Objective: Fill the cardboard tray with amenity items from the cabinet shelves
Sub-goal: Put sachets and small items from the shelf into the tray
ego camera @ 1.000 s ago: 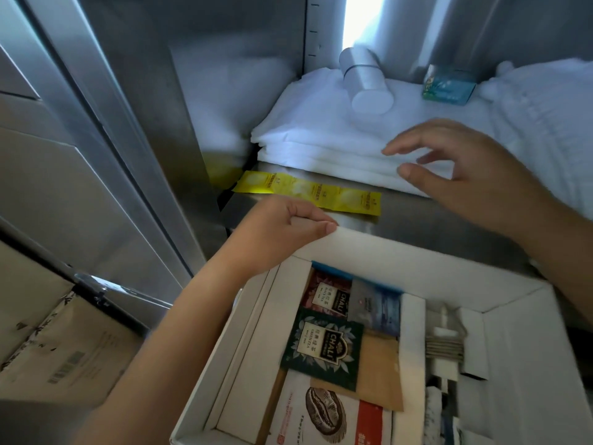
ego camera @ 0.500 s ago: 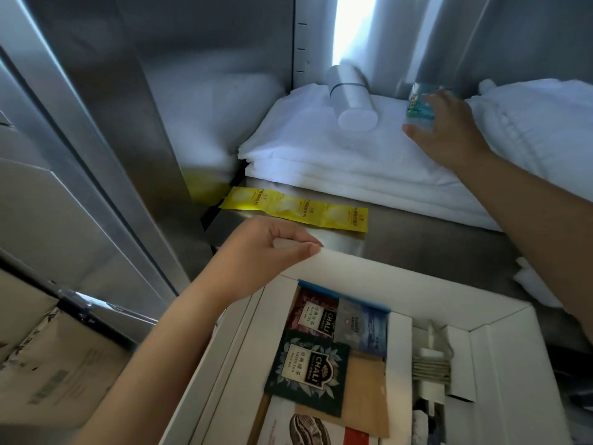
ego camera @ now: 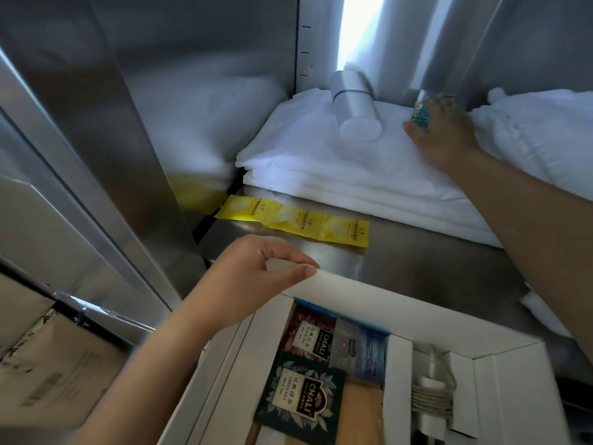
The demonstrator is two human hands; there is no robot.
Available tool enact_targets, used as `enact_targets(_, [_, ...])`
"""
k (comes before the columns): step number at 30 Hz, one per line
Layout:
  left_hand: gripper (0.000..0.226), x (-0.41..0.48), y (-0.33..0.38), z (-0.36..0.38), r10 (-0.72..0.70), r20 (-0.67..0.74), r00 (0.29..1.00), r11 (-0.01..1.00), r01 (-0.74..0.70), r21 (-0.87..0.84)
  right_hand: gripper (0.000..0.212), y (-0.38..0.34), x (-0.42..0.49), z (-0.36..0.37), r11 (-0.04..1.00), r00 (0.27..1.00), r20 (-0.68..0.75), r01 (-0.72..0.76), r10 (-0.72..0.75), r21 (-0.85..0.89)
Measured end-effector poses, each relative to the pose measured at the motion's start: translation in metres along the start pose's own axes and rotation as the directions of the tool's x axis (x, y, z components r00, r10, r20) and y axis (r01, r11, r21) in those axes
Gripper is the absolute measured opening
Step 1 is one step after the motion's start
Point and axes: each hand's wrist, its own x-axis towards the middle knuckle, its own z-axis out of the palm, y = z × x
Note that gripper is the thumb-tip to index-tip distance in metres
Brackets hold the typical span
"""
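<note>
A: Head view: left hand (ego camera: 253,277) pinched the white cardboard tray (ego camera: 369,290) by its flat far rim, just before the brushed steel shelf (ego camera: 417,261).
B: And the right hand (ego camera: 446,136)?
A: Curled over a glossy teal packet (ego camera: 420,112) on the soft folded towels (ego camera: 321,162). Blurred, but it probably gripped it.

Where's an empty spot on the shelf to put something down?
The steel shelf is bare right of the yellow strip, between the towels and the tray. The towels' top left of the tube is free too. It's crowded at the back, where the right hand grips a packet, and in the tray among tea sachets.
</note>
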Motion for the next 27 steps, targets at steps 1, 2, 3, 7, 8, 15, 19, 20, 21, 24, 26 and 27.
enact_targets(1, [0.009, 0.000, 0.000, 0.000, -0.001, 0.001, 1.000, 1.000, 0.001, 0.000, 0.061, -0.001, 0.000, 0.001, 1.000, 1.000, -0.021, -0.001, 0.001, -0.005])
enact_targets(2, [0.009, 0.000, 0.000, 0.000, -0.002, 0.002, 1.000, 1.000, 0.002, 0.001, 0.060, -0.001, 0.000, 0.001, 1.000, 0.999, -0.038, 0.000, 0.000, -0.010])
enact_targets(3, [0.009, 0.000, 0.001, 0.000, -0.002, 0.001, 1.000, 1.000, 0.002, 0.002, 0.059, -0.001, 0.000, 0.000, 1.000, 0.999, -0.049, 0.000, 0.000, -0.011])
enact_targets(7, [0.009, 0.000, 0.001, 0.000, 0.000, 0.001, 1.000, 1.000, 0.000, 0.009, 0.052, 0.002, -0.003, 0.000, 1.000, 0.998, -0.069, 0.009, -0.007, 0.016])
enact_targets(8, [0.009, 0.000, 0.002, 0.000, 0.000, 0.004, 1.000, 1.000, 0.000, 0.011, 0.050, 0.003, -0.004, -0.001, 1.000, 0.997, -0.082, 0.015, -0.013, 0.025])
enact_targets(15, [0.009, 0.000, 0.002, 0.000, 0.003, 0.008, 1.000, 1.000, -0.003, 0.016, 0.042, 0.006, -0.014, -0.009, 0.997, 0.997, -0.077, 0.026, -0.020, 0.075])
enact_targets(19, [0.009, 0.000, 0.002, 0.000, 0.007, 0.000, 1.000, 1.000, -0.007, 0.020, 0.048, 0.007, -0.026, -0.012, 0.996, 0.996, -0.079, 0.054, -0.048, 0.077])
enact_targets(20, [0.009, 0.000, 0.003, 0.000, 0.011, 0.001, 1.000, 1.000, -0.011, 0.020, 0.048, 0.006, -0.029, -0.013, 0.995, 0.995, -0.086, 0.063, -0.056, 0.080])
enact_targets(21, [0.009, 0.000, 0.003, 0.000, 0.015, 0.001, 1.000, 1.000, -0.015, 0.021, 0.047, 0.006, -0.032, -0.015, 0.994, 0.994, -0.093, 0.072, -0.064, 0.083])
enact_targets(24, [0.009, -0.001, 0.003, 0.000, 0.020, -0.001, 1.000, 0.999, -0.020, 0.030, 0.043, 0.005, -0.042, -0.017, 0.991, 0.991, -0.100, 0.100, -0.091, 0.090])
enact_targets(26, [0.009, -0.001, 0.002, 0.000, 0.019, -0.006, 1.000, 0.999, -0.019, 0.032, 0.043, 0.006, -0.049, -0.017, 0.989, 0.989, -0.100, 0.114, -0.105, 0.093])
enact_targets(27, [0.009, -0.001, 0.001, 0.000, 0.018, -0.010, 1.000, 0.999, -0.017, 0.030, 0.044, 0.005, -0.052, -0.016, 0.988, 0.989, -0.101, 0.119, -0.110, 0.095])
